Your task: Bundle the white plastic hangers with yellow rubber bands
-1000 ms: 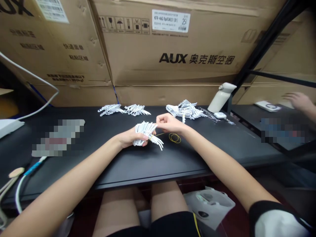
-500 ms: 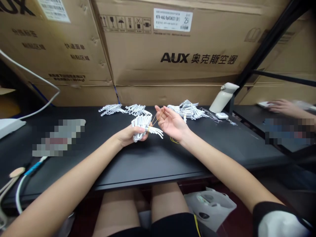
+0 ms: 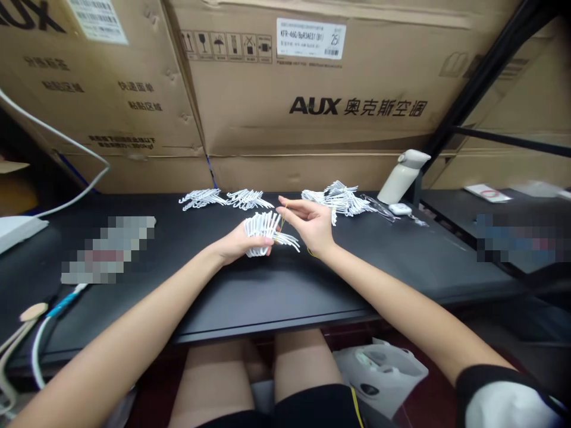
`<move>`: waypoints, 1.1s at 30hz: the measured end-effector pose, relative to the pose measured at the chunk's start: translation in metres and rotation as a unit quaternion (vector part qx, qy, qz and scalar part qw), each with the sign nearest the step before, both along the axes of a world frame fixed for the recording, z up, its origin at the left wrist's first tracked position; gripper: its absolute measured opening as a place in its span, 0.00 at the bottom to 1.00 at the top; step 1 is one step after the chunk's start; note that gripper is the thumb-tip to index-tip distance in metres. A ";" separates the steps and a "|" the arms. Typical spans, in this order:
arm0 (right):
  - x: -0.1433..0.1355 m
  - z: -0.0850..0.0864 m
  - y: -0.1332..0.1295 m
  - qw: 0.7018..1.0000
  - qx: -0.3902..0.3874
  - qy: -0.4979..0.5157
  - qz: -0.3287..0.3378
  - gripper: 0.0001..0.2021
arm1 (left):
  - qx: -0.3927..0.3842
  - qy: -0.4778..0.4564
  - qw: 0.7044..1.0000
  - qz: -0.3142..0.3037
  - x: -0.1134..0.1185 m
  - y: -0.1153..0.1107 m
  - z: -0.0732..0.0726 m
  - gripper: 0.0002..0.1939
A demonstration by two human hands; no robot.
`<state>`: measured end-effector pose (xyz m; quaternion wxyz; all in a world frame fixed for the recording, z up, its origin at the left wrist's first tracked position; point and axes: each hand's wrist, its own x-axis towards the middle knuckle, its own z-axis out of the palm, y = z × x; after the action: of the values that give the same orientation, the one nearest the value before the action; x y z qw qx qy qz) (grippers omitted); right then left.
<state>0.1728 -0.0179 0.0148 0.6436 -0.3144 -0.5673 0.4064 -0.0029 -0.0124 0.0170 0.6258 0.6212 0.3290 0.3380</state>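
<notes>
My left hand (image 3: pixel 241 242) is closed round a bundle of white hooks (image 3: pixel 262 229), thin bent rods whose straight ends stick out to the right. A yellow rubber band (image 3: pixel 282 224) runs from the bundle up to my right hand (image 3: pixel 310 221), where thumb and fingers pinch it. More yellow band shows beneath my right wrist. Behind my hands lie two loose groups of white hooks, one at the left (image 3: pixel 200 198) and one in the middle (image 3: pixel 248 199). A larger pile of white hooks (image 3: pixel 341 199) is behind my right hand, which partly hides it.
A cream bottle (image 3: pixel 398 178) stands at the back right beside a small white case (image 3: pixel 400 209). Cardboard boxes (image 3: pixel 250 131) wall off the back of the black table (image 3: pixel 267 297). A blurred-out flat item (image 3: pixel 109 252) with a cable lies left. Below hangs a plastic bag (image 3: pixel 383 374).
My right hand has turned and its fingers have come together on the band, closer to the bundle. The bundle has shifted slightly right. Another person's hand at the far right has left the view.
</notes>
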 end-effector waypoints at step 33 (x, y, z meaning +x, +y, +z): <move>0.012 0.013 0.006 0.890 0.200 -0.392 0.115 0.04 | 0.141 0.116 0.981 -0.069 0.011 0.002 -0.006 0.23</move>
<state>0.1850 -0.0116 0.0282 0.3670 -0.2454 -0.8750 0.1985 0.0079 -0.0101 0.0108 0.5118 0.7591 0.3047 0.2627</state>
